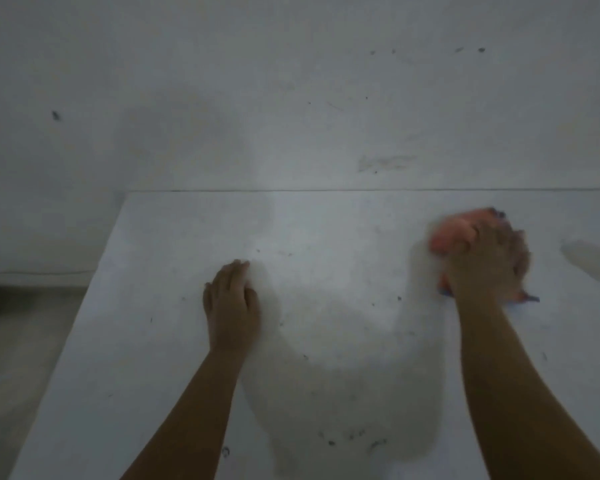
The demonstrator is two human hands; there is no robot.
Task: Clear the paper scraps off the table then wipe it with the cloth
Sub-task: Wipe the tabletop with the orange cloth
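Table [326, 237]: white top, small dark specks scattered over it, a greyish smear near its right edge; far edge set against a white wall [291, 81] with a few dark marks. Cloth [451, 233]: orange-pink with a blue edge, bunched, lying on the table toward the far right, mostly covered by the right hand. Right hand [489, 261]: palm down on the cloth, fingers curled over and gripping it; outline blurred. Left hand [232, 303]: palm down, resting flat on the table left of centre, fingers together and extended, holding nothing, well apart from the cloth. Floor [14, 358]: pale, seen left of the table.
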